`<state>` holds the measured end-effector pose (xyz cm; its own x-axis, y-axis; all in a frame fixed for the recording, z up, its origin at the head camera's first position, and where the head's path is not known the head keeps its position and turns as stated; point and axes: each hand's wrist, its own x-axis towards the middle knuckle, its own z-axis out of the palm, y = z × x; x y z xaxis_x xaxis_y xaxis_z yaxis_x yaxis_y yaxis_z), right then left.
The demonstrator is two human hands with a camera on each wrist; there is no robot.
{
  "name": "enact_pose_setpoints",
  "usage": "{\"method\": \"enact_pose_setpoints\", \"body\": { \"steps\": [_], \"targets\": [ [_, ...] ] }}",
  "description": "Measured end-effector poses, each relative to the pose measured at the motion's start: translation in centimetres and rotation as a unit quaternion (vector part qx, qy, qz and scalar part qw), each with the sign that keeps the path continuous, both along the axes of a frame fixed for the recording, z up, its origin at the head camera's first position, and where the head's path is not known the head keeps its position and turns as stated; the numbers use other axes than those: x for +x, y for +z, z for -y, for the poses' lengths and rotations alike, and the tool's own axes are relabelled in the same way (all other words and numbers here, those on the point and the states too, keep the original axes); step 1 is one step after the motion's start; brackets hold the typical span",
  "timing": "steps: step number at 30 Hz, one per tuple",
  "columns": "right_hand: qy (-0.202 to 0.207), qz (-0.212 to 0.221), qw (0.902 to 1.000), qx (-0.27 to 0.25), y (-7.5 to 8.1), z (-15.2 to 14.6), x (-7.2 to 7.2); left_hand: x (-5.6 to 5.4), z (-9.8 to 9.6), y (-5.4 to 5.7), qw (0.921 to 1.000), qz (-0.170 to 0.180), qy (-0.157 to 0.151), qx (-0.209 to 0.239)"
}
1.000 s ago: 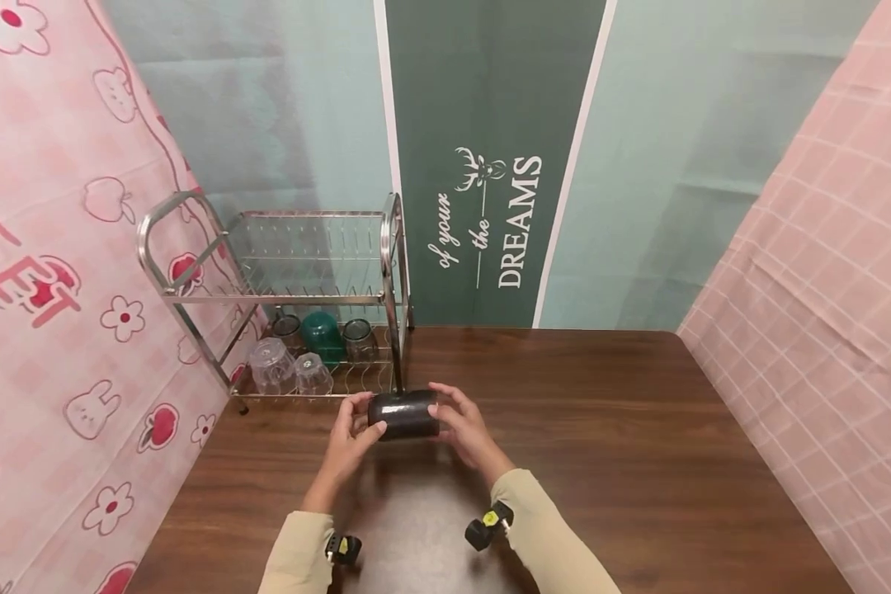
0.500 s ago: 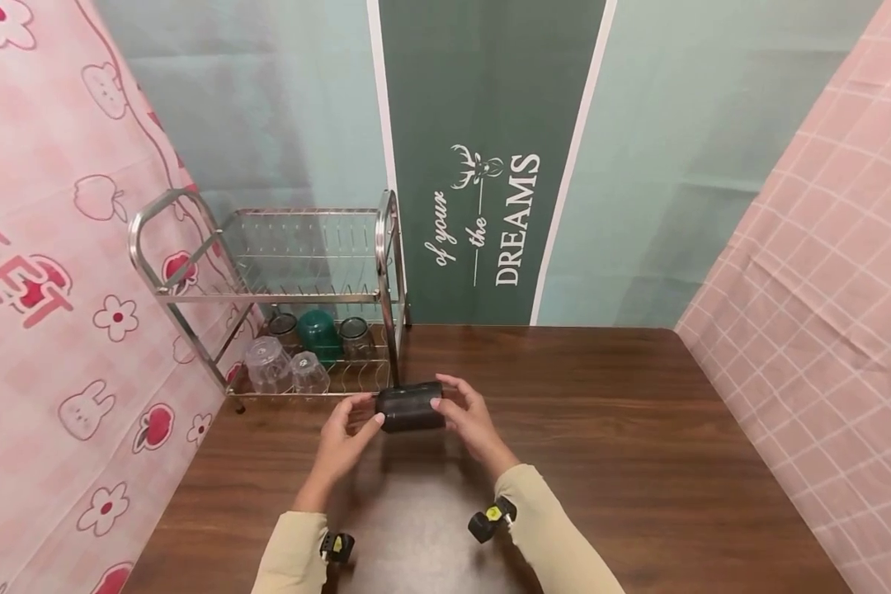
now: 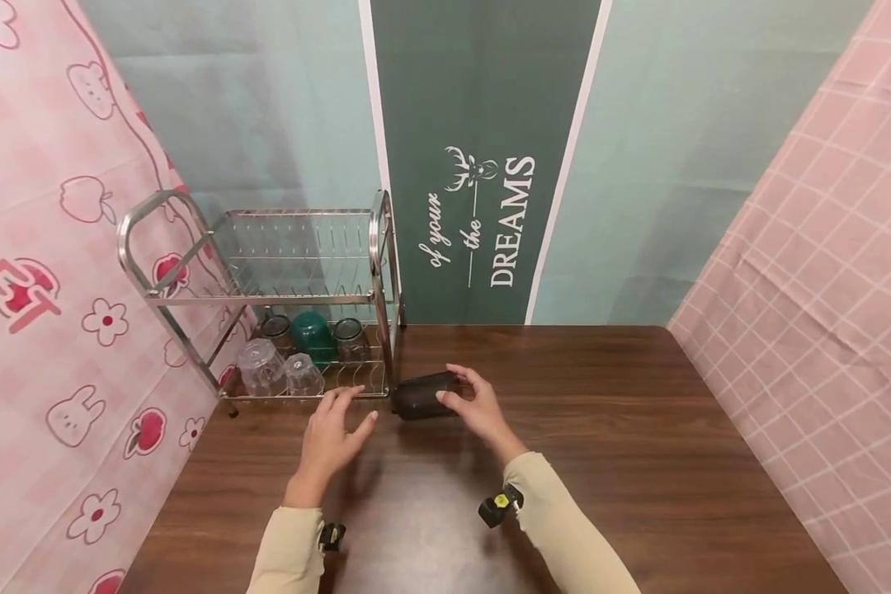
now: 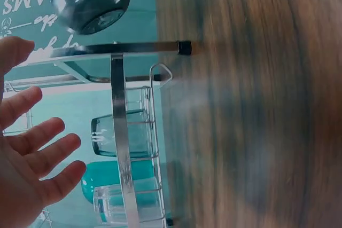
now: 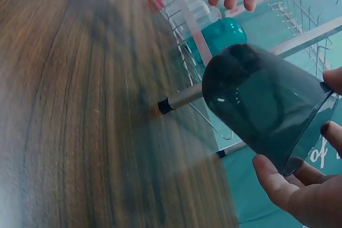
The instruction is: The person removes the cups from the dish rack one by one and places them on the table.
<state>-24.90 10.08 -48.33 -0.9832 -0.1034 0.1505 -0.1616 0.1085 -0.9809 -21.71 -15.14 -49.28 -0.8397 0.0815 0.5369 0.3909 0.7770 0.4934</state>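
A dark see-through drinking glass (image 3: 421, 398) lies sideways in the air near the rack's front right leg. My right hand (image 3: 479, 407) pinches it at its open rim; in the right wrist view the thumb and fingers of this hand (image 5: 304, 190) sit around that rim, and the base points toward the rack. My left hand (image 3: 331, 437) is apart from the glass, to its left, fingers spread and holding nothing. The left wrist view has those spread fingers beside the rack, with the base end of the glass (image 4: 88, 4) at the top.
A two-tier metal dish rack (image 3: 267, 299) stands at the back left. On its lower tier are upturned cups: a teal one (image 3: 313, 337), clear ones (image 3: 261, 367) and dark ones (image 3: 351, 338). Curtains hang behind and beside the wooden table (image 3: 579, 429).
My left hand has let go of the glass and drawn away to the left. My right hand alone now holds it, slightly farther from me. The camera view has shifted a little.
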Motion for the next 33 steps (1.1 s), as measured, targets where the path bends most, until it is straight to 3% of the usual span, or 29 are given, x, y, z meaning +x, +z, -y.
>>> {"method": "enact_pose_setpoints", "body": {
  "steps": [6, 13, 21, 33],
  "targets": [
    [-0.019, -0.032, 0.9952, 0.091, -0.5, -0.3, -1.2, -0.5, 0.7, 0.3, 0.9991, -0.001, 0.015, -0.039],
    [-0.044, -0.082, 0.9811, 0.17, 0.0, -0.4, -1.9, -0.7, 1.1, 0.6, 0.998, 0.02, 0.027, -0.054],
    [-0.046, -0.098, 0.9729, 0.205, 0.0, -0.3, -2.7, -1.2, 1.6, 0.5, 0.9966, 0.023, 0.037, -0.071],
    [-0.044, -0.089, 0.9651, 0.242, -0.1, -0.3, -3.7, -2.2, 2.7, 0.7, 0.9929, 0.044, 0.055, -0.096]
  ]
}}
